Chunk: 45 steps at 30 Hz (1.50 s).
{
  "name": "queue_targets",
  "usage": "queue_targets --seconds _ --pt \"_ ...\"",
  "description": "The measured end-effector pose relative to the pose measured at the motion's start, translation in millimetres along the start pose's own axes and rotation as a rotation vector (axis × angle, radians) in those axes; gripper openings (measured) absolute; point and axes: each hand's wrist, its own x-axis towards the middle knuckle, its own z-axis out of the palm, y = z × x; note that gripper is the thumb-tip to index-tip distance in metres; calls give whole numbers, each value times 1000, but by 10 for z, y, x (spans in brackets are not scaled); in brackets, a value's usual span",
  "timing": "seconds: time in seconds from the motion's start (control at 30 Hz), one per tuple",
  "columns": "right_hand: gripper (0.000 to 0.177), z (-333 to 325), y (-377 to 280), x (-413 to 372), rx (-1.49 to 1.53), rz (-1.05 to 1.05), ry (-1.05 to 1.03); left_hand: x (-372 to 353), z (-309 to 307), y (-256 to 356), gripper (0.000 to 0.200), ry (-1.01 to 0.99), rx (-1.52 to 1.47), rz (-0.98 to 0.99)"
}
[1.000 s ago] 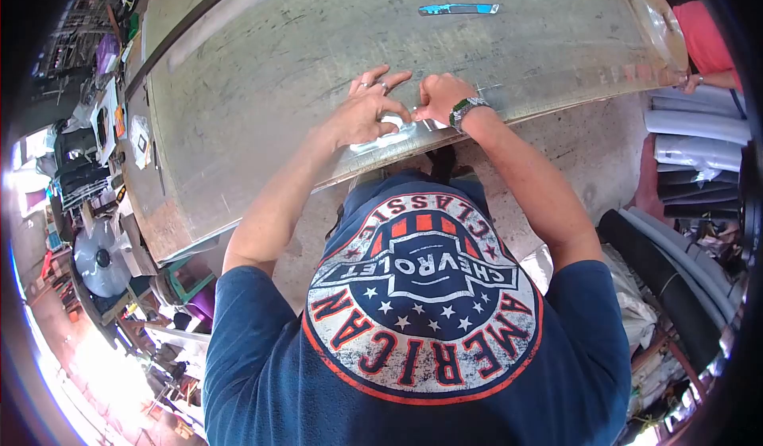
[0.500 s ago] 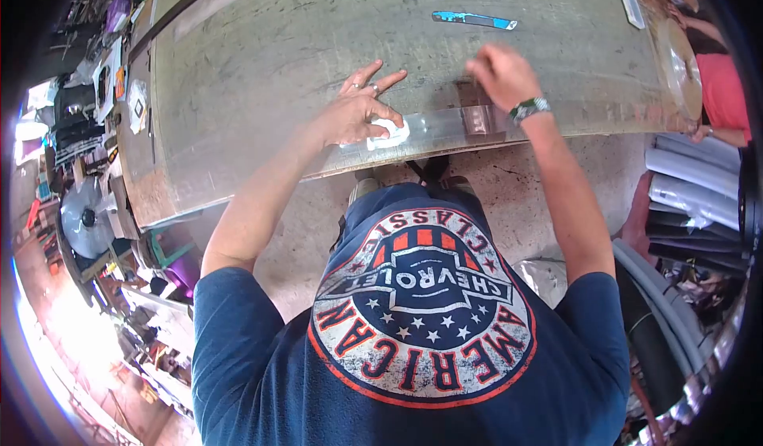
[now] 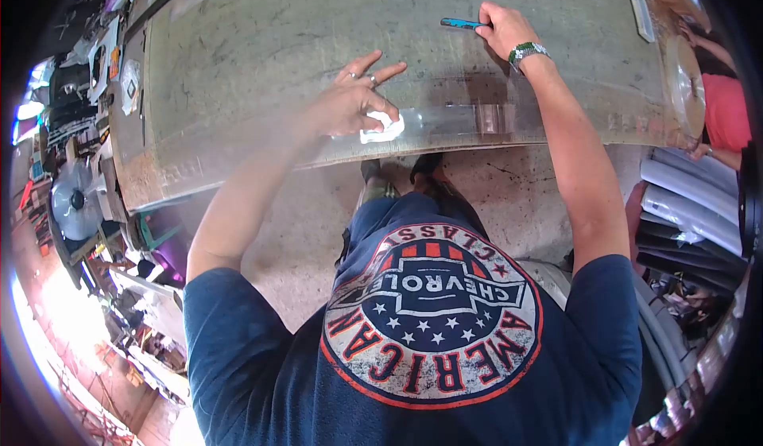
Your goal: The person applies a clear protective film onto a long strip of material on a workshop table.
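Observation:
My right hand point(image 3: 507, 31) is closed around one end of a blue and black utility knife point(image 3: 459, 24), which points left over the worktable point(image 3: 302, 48). A beaded band circles that wrist. Near the table's front edge, my left hand point(image 3: 354, 100) has its thumb and index finger curled together at a small bright white piece point(image 3: 385, 130). Its other visible fingers, with rings on them, stretch away from me. Under and beside the white piece, a clear plastic strip point(image 3: 453, 120) runs along the front edge.
A pale flat bar point(image 3: 640, 13) lies at the table's far right. Beyond the right end is a person in a red top point(image 3: 725, 100). Rolls of sheet material point(image 3: 691, 207) are stacked at right. A fan point(image 3: 75, 199) and cluttered shelves stand at left.
My right hand has moved up and away from me to the utility knife and taken hold of it. The left hand has stayed at the white piece with little movement.

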Motion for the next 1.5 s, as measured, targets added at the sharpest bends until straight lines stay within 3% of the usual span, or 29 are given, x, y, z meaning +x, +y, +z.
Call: queue_targets --seconds 0.03,0.07,0.17,0.23,0.33,0.43,0.47,0.63,0.8,0.97,1.5 --pt "22 -70 -17 -21 17 35 -22 2 -6 -5 37 -3 4 8" --pt "25 -101 16 -80 152 -64 106 -6 -2 -2 37 -2 3 13" --pt "31 -390 -268 -521 522 68 210 -33 41 -52 36 25 -18 39" --pt "45 -308 -159 -716 736 266 189 -38 17 -66 35 33 -1 57" --pt "53 55 -172 -900 810 318 334 -48 6 -55 34 42 5 59" --pt "60 26 -209 -1085 446 572 170 -73 37 -97 34 51 2 75" --pt "62 20 -263 -1196 512 659 179 -62 39 -101 34 55 -2 76" --pt "55 10 -1200 -2112 774 398 234 -54 73 -143 38 56 11 90" --pt "40 706 -1755 -2442 694 125 199 -24 178 -245 42 91 29 122" --pt "30 934 -1866 -2204 538 51 261 -33 169 -217 44 97 34 112" --pt "40 1163 -1720 -1961 476 -47 299 -22 192 -225 45 90 27 89"
